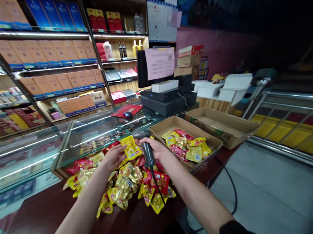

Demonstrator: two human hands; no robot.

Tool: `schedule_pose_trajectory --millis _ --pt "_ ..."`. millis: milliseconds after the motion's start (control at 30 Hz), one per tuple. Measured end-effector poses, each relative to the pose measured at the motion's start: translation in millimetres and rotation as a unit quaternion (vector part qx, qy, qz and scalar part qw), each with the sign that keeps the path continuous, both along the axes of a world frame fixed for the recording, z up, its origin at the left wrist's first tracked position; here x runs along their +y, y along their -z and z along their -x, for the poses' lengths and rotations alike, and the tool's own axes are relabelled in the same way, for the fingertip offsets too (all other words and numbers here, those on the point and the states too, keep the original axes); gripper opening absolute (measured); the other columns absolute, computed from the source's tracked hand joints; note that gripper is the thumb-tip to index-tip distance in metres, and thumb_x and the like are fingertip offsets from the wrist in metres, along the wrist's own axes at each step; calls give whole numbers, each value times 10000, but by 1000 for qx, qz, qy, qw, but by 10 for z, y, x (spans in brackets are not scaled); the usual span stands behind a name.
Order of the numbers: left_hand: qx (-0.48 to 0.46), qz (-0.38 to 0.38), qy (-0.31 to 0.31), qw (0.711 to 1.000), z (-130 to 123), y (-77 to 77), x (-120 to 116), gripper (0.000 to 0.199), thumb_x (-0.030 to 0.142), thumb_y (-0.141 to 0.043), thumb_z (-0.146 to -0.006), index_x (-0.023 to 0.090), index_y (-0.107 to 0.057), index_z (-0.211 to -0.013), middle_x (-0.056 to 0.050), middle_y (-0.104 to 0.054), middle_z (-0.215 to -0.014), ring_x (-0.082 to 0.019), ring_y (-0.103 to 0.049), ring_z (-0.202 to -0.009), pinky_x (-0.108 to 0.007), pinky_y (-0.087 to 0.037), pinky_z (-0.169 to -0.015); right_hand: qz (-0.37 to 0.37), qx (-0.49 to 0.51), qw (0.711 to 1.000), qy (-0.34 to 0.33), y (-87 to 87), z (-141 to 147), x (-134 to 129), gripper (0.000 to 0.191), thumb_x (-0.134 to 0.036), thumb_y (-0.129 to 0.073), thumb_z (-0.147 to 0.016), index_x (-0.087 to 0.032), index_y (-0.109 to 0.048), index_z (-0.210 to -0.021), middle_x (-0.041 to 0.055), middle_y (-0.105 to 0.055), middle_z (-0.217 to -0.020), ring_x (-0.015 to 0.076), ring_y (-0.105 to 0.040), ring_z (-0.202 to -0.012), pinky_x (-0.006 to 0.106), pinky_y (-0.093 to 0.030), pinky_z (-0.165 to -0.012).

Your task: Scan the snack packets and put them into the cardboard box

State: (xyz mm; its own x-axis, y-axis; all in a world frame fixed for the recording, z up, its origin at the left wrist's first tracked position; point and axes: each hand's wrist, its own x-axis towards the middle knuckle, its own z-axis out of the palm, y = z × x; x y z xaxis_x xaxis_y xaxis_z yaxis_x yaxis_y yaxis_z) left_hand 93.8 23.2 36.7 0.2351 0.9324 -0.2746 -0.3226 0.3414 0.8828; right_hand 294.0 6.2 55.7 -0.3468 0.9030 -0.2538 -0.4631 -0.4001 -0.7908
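My left hand (113, 157) is closed on the edge of a yellow snack packet (131, 148), whose printed barcode faces me. In my right hand (156, 148) is a dark grey barcode scanner (148, 152), gripped by its handle, its head tilted over toward the packet. A black cable hangs down from the handle. Under both hands lies a loose heap of gold, yellow and red snack packets (123, 186) on the dark counter (45, 205). To the right, an open cardboard box (170, 122) holds several more of these packets.
A second cardboard box (220, 122) stands behind the first. Beyond it are a monitor (142, 70) with a pink paper on it and a mouse (127, 114) on a red mat. A glass case (93, 124) borders the counter; metal railing (293, 147) stands right.
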Motion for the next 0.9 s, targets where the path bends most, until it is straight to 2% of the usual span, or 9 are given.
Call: schedule_pose_trajectory --millis 100,300,433,533,600,667,767,900 --pt "-6 0 32 999 -424 -96 107 216 110 -645 -746 114 -628 -962 -122 -687 -952 -187 -679 -817 -281 -576 -698 38 70 997 0 -33 -400 -2 163 -145 -510 -744 -110 -648 -825 47 -679 -751 84 -550 -530 168 -408 -449" --pt "-6 -9 113 994 -1581 -260 238 180 114 -620 -764 93 -643 -942 -136 -685 -972 -188 -670 -822 -311 -553 -744 36 70 983 163 -66 -1337 -183 153 -127 -531 -732 -121 -633 -847 23 -671 -700 90 -577 -545 170 -446 -489" --pt "-2 -27 179 984 -2244 -202 248 246 144 -642 -760 100 -647 -1002 -138 -672 -1012 -182 -653 -849 -323 -527 -781 25 46 964 262 -96 -1847 -371 144 -134 -555 -716 -140 -631 -838 -5 -633 -614 97 -564 -509 193 -471 -520" --pt "45 -32 154 987 -2456 -96 211 344 169 -699 -723 112 -636 -1057 -130 -663 -1025 -177 -634 -871 -321 -512 -782 28 -1 938 346 -97 -2073 -476 140 -145 -575 -703 -151 -632 -831 -24 -605 -560 90 -506 -432 204 -453 -470" --pt "68 -28 124 990 -2413 -32 177 393 182 -733 -694 105 -635 -1067 -135 -659 -1027 -179 -626 -885 -320 -508 -784 30 -14 924 380 -81 -2113 -504 156 -152 -575 -700 -154 -635 -844 -14 -624 -591 96 -514 -437 212 -459 -463" --pt "66 -32 112 991 -2227 2 136 419 194 -752 -677 101 -639 -1069 -140 -660 -1028 -186 -626 -901 -322 -506 -801 28 -11 925 378 -56 -2050 -496 170 -142 -573 -692 -158 -636 -849 5 -652 -646 110 -565 -497 216 -487 -500" --pt "64 -73 92 991 -1752 -20 50 417 245 -762 -670 125 -660 -1057 -124 -669 -1047 -199 -628 -944 -320 -502 -828 15 1 950 312 -15 -1767 -443 169 -140 -572 -690 -173 -633 -843 28 -682 -741 137 -642 -646 225 -527 -597" --pt "124 -130 21 984 -945 -85 -117 459 329 -767 -657 184 -672 -1083 -97 -655 -1138 -221 -617 -1010 -319 -500 -844 1 13 981 193 39 -1155 -373 185 -159 -573 -694 -176 -638 -866 61 -701 -892 179 -668 -885 253 -543 -728"
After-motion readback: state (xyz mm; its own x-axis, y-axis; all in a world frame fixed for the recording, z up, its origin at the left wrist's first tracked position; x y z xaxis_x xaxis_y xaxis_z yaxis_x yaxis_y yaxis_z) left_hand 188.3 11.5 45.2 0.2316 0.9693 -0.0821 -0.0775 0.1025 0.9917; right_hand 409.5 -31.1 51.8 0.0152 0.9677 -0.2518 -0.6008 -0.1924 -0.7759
